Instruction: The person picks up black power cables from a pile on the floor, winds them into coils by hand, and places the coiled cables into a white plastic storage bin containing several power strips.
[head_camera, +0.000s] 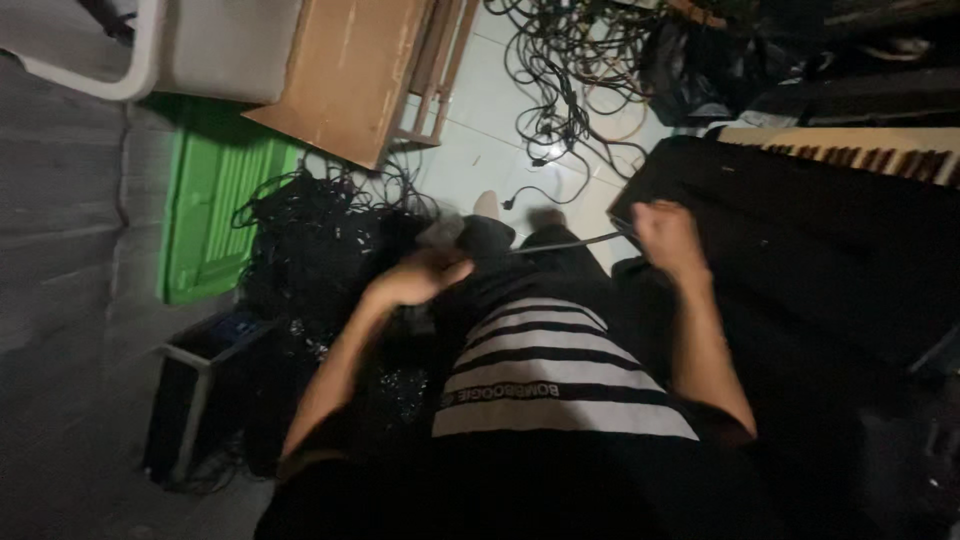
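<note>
My left hand (415, 275) is closed around one end of a thin dark cable (565, 243), just above my striped shirt (550, 370). My right hand (665, 235) is a fist gripping the other end. The cable runs taut between the two hands. The right hand hovers at the edge of a large black case (800, 260). The picture is dim and blurred, so the cable's plugs cannot be made out.
A heap of black cables (320, 250) lies left of my left hand, beside a green crate (215, 210). A wooden board (350, 70) and more tangled cables (570, 70) lie on the pale tiled floor (470, 150). Piano keys (850, 155) show at the upper right.
</note>
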